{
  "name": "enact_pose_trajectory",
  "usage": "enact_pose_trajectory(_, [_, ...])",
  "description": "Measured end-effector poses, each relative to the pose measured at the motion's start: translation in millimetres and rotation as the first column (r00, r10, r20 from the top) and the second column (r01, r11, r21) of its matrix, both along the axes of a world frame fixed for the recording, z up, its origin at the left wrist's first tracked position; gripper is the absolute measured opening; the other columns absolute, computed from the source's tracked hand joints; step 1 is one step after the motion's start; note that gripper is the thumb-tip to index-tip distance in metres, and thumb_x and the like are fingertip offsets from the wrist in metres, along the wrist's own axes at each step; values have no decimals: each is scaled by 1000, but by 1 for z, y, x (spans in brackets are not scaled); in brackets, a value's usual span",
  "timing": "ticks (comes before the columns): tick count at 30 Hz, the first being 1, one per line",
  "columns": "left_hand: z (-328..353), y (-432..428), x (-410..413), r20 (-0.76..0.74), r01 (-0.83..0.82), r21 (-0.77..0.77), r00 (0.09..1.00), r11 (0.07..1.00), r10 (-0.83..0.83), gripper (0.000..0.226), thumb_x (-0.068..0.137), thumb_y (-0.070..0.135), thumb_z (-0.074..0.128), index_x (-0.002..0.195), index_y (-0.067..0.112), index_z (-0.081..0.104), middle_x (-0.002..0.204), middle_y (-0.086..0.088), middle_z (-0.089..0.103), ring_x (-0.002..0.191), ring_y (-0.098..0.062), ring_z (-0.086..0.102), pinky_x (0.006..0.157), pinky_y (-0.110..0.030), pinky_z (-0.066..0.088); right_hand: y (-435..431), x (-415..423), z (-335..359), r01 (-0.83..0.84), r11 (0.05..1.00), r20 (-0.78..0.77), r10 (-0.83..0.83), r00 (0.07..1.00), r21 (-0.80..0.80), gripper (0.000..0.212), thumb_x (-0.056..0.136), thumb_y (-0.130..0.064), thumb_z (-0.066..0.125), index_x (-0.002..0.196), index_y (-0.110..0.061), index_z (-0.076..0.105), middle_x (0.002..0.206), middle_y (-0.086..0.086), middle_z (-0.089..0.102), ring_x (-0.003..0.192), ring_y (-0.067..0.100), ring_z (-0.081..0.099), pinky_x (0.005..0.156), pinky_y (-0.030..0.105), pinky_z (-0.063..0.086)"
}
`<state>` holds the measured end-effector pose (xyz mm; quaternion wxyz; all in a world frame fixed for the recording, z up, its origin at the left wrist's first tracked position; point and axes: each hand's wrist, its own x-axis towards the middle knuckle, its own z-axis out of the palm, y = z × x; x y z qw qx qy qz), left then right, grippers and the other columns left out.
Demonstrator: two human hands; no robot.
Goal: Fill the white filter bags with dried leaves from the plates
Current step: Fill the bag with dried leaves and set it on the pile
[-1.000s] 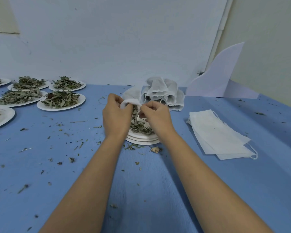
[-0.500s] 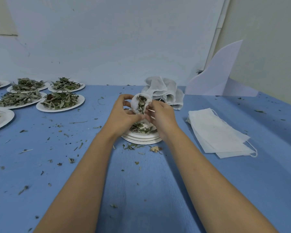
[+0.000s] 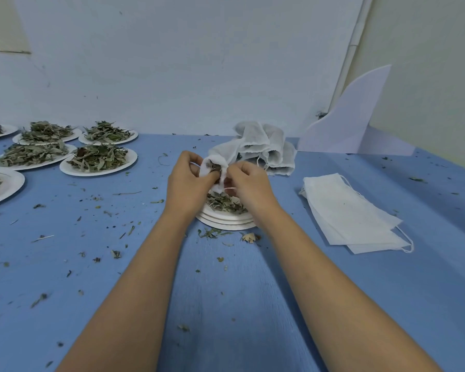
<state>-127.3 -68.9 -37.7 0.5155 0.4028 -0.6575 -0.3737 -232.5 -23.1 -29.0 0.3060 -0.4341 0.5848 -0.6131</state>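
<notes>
Leaf crumbs dot a blue surface. Above a stack of white paper plates, left hand and right hand pinch a small white mesh filter bag holding dried green leaves. Behind lie filled white bags; leaf-heaped plates sit far left.

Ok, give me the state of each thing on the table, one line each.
filter bag: held above the plate stack, leaves visible inside.
left hand: grips the bag.
right hand: pinches the bag's edge.
plate stack: some leaves on top.
flat bags: stacked, unfilled.
bag heap: crumpled, behind the hands.
left plates: heaped with leaves.
</notes>
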Motion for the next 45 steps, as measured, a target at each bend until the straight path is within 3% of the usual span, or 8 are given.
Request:
enact_pose_trajectory(3, [3, 1, -3, 8, -93, -60, 996, 994, 94, 28, 77, 8, 64, 73, 26, 43, 65, 6, 48, 57, -4, 43, 50, -13, 34, 1, 4, 1, -17, 1000, -129, 18, 992, 3, 18, 82, -12, 55, 64, -17, 56, 67, 2, 61, 70, 17, 58, 71, 38, 50])
enact_pose_trajectory(6, [7, 4, -6, 1, -159, -104, 987, 982, 160, 29, 75, 0, 59, 68, 23, 42, 60, 8, 42, 47, 1, 39, 46, -11, 32, 4, 6, 2, -74, 997, -173, 71, 982, -14, 21, 80, -11, 55, 61, -18, 51, 62, 0, 51, 64, 15, 48, 63, 30, 41])
enact_pose_trajectory(13, [6, 5, -7, 25, -291, -212, 953, 933, 303, 20, 76, 0, 54, 76, 15, 42, 60, 10, 40, 54, -7, 36, 47, -18, 28, 9, 9, 5, -140, 990, -175, 132, 976, -36, 24, 82, -6, 54, 62, -18, 49, 61, -3, 50, 67, 15, 45, 63, 26, 37])
enact_pose_trajectory(21, [4, 3, -5, 5, -40, -103, 999, 994, 40, 18, 81, 14, 68, 81, 22, 52, 77, 14, 53, 65, 7, 50, 54, -5, 38, 5, 5, 3, 131, 988, -220, -145, 965, -80, 16, 83, -17, 62, 73, -18, 49, 68, -9, 53, 58, 4, 50, 50, 11, 36])
enact_pose_trajectory(27, [8, 2, -8, -83, 107, 76, 991, 991, -100, 14, 83, 16, 63, 83, 27, 54, 87, 14, 57, 77, 3, 56, 65, -13, 43, 4, 0, 0, 205, 977, -228, -214, 950, -60, 16, 81, -15, 62, 73, -18, 48, 74, 1, 60, 71, 19, 58, 65, 32, 45])
enact_pose_trajectory(36, [4, 0, -6, -17, -100, 22, 995, 995, 101, 25, 75, 9, 66, 74, 22, 45, 73, 10, 47, 62, -4, 44, 51, -11, 36, 7, 6, 4, 5, 995, -213, -27, 977, -102, 15, 82, -8, 63, 72, -17, 55, 77, -2, 59, 79, 29, 60, 84, 50, 52])
enact_pose_trajectory(42, [7, -3, -1, 34, -259, -75, 964, 963, 263, 32, 78, 2, 58, 61, 19, 38, 60, 5, 44, 56, -8, 37, 48, -14, 33, 9, 5, 4, -52, 990, -230, 22, 973, -127, 21, 82, -9, 65, 67, -19, 55, 68, -7, 57, 51, 2, 51, 52, 11, 41])
enact_pose_trajectory(45, [8, -3, -2, 12, -270, -56, 962, 961, 271, 31, 80, 10, 65, 63, 19, 40, 63, 7, 44, 56, -6, 37, 48, -12, 33, 10, -1, 3, -48, 995, -267, 23, 963, -87, 8, 85, -24, 68, 84, -21, 61, 87, -10, 61, 71, -6, 56, 68, 9, 42])
